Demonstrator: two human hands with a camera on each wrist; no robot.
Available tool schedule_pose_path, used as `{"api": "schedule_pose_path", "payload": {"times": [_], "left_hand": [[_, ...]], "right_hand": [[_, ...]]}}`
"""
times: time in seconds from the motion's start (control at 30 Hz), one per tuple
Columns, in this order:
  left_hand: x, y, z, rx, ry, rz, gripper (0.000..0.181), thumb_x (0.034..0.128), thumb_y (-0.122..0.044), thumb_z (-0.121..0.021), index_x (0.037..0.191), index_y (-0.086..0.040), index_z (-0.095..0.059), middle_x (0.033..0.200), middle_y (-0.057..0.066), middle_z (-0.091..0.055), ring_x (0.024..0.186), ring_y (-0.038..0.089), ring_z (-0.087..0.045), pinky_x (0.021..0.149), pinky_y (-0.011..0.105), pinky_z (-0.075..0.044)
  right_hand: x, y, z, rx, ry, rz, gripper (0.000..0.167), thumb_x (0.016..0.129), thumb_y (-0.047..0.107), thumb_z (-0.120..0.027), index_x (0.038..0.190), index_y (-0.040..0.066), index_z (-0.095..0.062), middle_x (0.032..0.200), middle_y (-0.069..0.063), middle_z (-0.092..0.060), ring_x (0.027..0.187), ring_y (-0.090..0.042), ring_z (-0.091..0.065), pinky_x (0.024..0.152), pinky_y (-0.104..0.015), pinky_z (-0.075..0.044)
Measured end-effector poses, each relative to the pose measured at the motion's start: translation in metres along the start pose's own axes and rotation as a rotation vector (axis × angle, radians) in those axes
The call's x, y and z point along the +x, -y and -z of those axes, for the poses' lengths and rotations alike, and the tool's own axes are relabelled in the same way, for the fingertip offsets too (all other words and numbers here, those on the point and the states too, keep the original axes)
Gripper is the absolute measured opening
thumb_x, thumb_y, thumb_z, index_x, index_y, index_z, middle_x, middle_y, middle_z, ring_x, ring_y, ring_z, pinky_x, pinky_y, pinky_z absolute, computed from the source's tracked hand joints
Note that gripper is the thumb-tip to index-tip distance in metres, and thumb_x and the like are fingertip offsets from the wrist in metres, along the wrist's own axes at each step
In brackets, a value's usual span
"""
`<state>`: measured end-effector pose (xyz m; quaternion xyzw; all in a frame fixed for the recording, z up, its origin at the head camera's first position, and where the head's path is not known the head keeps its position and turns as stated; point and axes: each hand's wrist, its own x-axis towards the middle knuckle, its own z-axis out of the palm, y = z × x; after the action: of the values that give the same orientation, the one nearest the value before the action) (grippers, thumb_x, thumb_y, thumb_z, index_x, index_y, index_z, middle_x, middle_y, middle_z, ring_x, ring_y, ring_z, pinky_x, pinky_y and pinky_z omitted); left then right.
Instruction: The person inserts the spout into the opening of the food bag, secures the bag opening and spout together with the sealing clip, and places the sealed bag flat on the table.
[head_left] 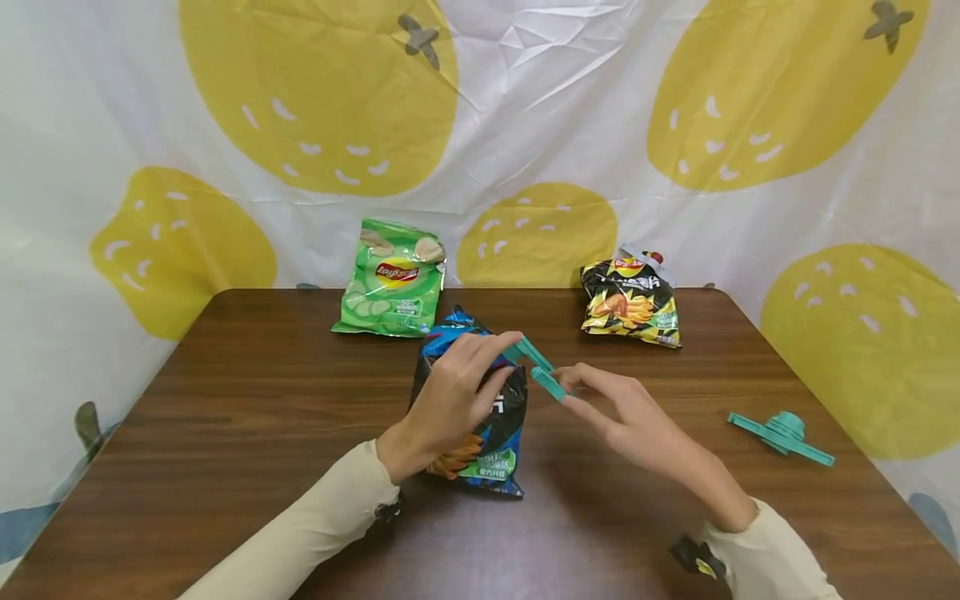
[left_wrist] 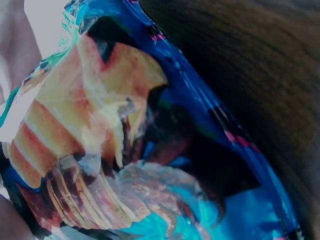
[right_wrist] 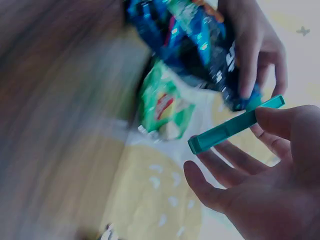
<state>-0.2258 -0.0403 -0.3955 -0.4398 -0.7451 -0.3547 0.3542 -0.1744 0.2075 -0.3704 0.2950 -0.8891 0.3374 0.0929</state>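
Observation:
A blue-and-black chip bag [head_left: 512, 433] stands near the middle of the table, in front of me. My left hand [head_left: 442, 396] grips it near the top, with fingers bent over the upper edge. A teal bag clip [head_left: 550, 384] is pinched between the thumb and fingers of my right hand [head_left: 641, 421]; its two arms look spread apart beside the bag's top corner. In the right wrist view the clip [right_wrist: 225, 132] slants toward the bag top and the left fingers. Printed food pictures on the bag [left_wrist: 95, 130] fill the left wrist view.
At the back left stands a green chip bag [head_left: 392, 287]. A black-and-yellow chip bag [head_left: 630, 308] with a pale clip [head_left: 651, 262] across its top stands at the back right. Another teal clip [head_left: 783, 433] lies on the wooden table [head_left: 262, 417], right side. A lemon-print cloth [head_left: 525, 125] hangs behind.

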Motion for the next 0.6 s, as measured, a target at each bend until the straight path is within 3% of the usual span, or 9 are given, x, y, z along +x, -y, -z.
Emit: {"api": "schedule_pose_path", "payload": {"times": [0.07,0.2,0.4,0.5,0.6], "left_hand": [[-0.001,-0.002,0.0,-0.009,-0.006,0.006,0.048,0.092,-0.003,-0.069,0.137,-0.006,-0.055,0.115,0.009,-0.066,0.106,0.023,-0.06,0.089,0.033,-0.052],[-0.002,-0.005,-0.002,-0.036,-0.026,0.027,0.056,0.0904,-0.001,-0.07,0.141,-0.002,-0.048,0.116,0.014,-0.064,0.109,0.024,-0.061,0.089,0.034,-0.053],[0.0,-0.008,-0.005,-0.08,-0.042,0.083,0.053,0.0888,-0.001,-0.071,0.136,0.0,-0.047,0.12,0.017,-0.063,0.112,0.026,-0.062,0.091,0.037,-0.053],[0.001,-0.008,-0.004,-0.085,-0.024,0.089,0.049,0.0884,-0.002,-0.072,0.131,0.0,-0.049,0.119,0.016,-0.063,0.111,0.025,-0.062,0.091,0.036,-0.053],[0.002,-0.008,-0.002,-0.085,-0.01,0.098,0.041,0.0877,-0.001,-0.072,0.123,0.0,-0.052,0.112,0.014,-0.064,0.104,0.022,-0.063,0.086,0.034,-0.054]], "right_hand": [[0.007,0.01,-0.005,0.004,-0.018,0.026,0.009,0.1,0.019,-0.061,0.106,0.026,-0.062,0.125,0.008,-0.065,0.116,-0.012,-0.061,0.095,-0.044,-0.051],[0.024,0.02,-0.018,0.05,-0.059,0.062,0.005,0.099,0.015,-0.063,0.103,0.019,-0.063,0.116,0.005,-0.066,0.109,-0.013,-0.062,0.093,-0.038,-0.053],[0.031,0.025,-0.029,0.211,-0.226,0.008,0.011,0.091,0.007,-0.073,0.096,0.009,-0.063,0.118,-0.003,-0.064,0.11,-0.018,-0.062,0.089,-0.04,-0.055],[0.032,0.026,-0.03,0.325,-0.248,-0.039,0.027,0.089,0.007,-0.075,0.108,0.005,-0.056,0.123,-0.006,-0.063,0.108,-0.02,-0.064,0.092,-0.04,-0.053],[0.034,0.028,-0.03,0.36,-0.207,-0.082,0.043,0.09,0.01,-0.074,0.127,0.009,-0.052,0.128,-0.007,-0.064,0.11,-0.021,-0.066,0.095,-0.036,-0.052]]}}
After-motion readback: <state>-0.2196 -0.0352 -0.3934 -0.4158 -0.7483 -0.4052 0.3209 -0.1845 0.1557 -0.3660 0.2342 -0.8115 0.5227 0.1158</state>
